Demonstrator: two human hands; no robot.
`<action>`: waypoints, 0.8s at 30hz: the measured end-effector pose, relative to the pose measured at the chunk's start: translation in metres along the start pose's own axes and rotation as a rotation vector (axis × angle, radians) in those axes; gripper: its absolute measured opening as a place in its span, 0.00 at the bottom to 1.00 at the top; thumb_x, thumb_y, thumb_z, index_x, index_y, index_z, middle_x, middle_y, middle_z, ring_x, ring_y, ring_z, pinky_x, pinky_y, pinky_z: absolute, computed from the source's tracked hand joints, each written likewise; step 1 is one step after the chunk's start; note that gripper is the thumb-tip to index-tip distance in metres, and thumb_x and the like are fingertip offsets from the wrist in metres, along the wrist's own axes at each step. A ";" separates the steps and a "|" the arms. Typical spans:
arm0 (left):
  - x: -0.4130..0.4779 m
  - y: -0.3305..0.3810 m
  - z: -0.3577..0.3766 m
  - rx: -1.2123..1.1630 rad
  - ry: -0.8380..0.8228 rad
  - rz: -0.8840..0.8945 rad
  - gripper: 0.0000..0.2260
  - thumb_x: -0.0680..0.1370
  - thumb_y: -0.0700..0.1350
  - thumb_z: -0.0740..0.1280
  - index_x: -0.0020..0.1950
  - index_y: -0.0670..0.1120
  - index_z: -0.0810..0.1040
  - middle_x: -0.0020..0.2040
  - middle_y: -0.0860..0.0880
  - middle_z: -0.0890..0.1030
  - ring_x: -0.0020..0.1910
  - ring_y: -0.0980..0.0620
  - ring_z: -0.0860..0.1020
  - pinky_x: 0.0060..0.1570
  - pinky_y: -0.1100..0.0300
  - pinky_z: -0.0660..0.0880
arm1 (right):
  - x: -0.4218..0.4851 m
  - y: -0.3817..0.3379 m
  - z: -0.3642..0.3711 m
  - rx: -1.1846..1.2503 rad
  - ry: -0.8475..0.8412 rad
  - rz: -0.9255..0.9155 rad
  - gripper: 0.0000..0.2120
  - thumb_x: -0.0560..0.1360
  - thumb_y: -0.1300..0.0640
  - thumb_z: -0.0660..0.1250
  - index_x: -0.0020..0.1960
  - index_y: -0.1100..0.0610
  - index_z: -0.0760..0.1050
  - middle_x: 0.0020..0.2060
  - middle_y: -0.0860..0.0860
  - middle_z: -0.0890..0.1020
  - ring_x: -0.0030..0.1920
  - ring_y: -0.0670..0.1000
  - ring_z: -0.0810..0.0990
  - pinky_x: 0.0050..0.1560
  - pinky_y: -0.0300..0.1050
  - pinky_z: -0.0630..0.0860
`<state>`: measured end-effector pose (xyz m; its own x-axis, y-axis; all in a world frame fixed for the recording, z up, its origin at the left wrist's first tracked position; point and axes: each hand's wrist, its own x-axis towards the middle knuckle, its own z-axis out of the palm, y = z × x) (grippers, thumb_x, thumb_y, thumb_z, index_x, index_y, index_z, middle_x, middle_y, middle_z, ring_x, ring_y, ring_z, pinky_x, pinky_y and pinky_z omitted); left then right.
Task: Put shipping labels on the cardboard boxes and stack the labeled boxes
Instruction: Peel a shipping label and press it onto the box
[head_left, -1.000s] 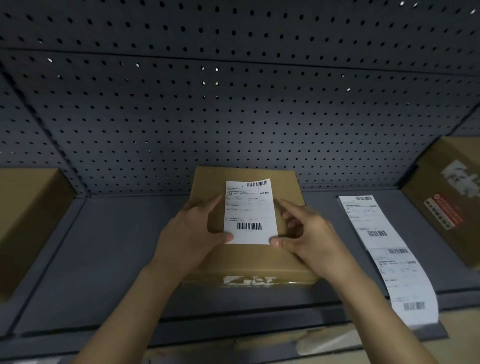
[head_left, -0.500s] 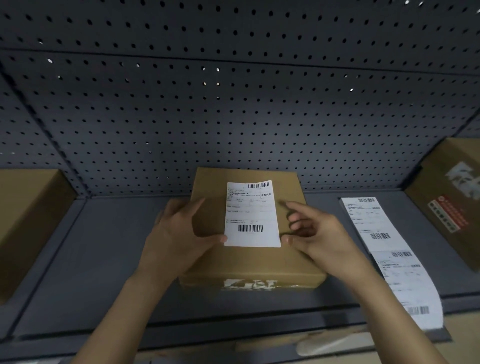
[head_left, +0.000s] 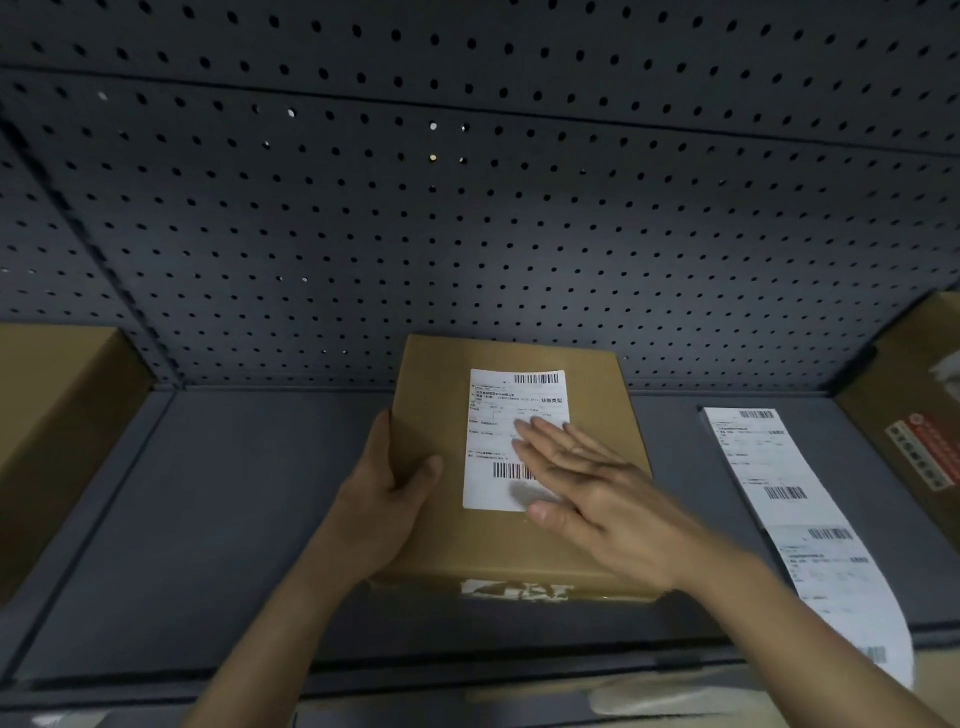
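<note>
Pressing the right hand flat on the label, fingers straight and close together, over its lower right corner. Gripping the left edge of the box with the left hand, thumb on top, fingers against the side. Label flat on the box top, barcode end away. Box mid-shelf, back edge close to the pegboard. Just right, flat on the shelf, a label strip; beyond it a right box; far left, a left box.

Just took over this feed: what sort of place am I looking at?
Probably a parcel packing or shipping station: a metal shelf with a pegboard back wall, a cardboard box bearing a shipping label, and a strip of printed labels to its right.
</note>
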<state>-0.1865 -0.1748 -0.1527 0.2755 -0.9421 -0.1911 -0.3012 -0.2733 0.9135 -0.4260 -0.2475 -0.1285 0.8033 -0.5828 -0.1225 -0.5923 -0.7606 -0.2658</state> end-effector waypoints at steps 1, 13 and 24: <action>0.001 -0.001 -0.001 0.006 -0.011 -0.012 0.33 0.80 0.55 0.63 0.80 0.55 0.50 0.68 0.58 0.68 0.63 0.56 0.71 0.58 0.61 0.68 | 0.006 0.003 -0.004 0.002 -0.021 0.030 0.41 0.75 0.28 0.31 0.81 0.49 0.43 0.79 0.41 0.40 0.75 0.34 0.33 0.78 0.39 0.36; -0.002 0.000 -0.001 -0.066 -0.035 -0.037 0.28 0.82 0.54 0.59 0.78 0.60 0.50 0.57 0.71 0.67 0.51 0.72 0.71 0.43 0.77 0.68 | 0.055 0.048 -0.021 0.070 -0.022 0.173 0.36 0.78 0.33 0.38 0.81 0.50 0.46 0.80 0.44 0.43 0.77 0.37 0.38 0.75 0.35 0.35; -0.002 -0.002 0.000 -0.130 -0.001 -0.013 0.20 0.82 0.50 0.61 0.72 0.62 0.61 0.56 0.70 0.72 0.48 0.77 0.74 0.47 0.78 0.72 | 0.014 -0.027 0.005 -0.131 0.000 -0.172 0.29 0.84 0.42 0.39 0.80 0.53 0.53 0.80 0.47 0.49 0.79 0.40 0.41 0.80 0.44 0.44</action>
<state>-0.1866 -0.1723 -0.1542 0.2775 -0.9389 -0.2034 -0.1770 -0.2580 0.9498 -0.3983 -0.2338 -0.1281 0.8932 -0.4414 -0.0860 -0.4497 -0.8794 -0.1564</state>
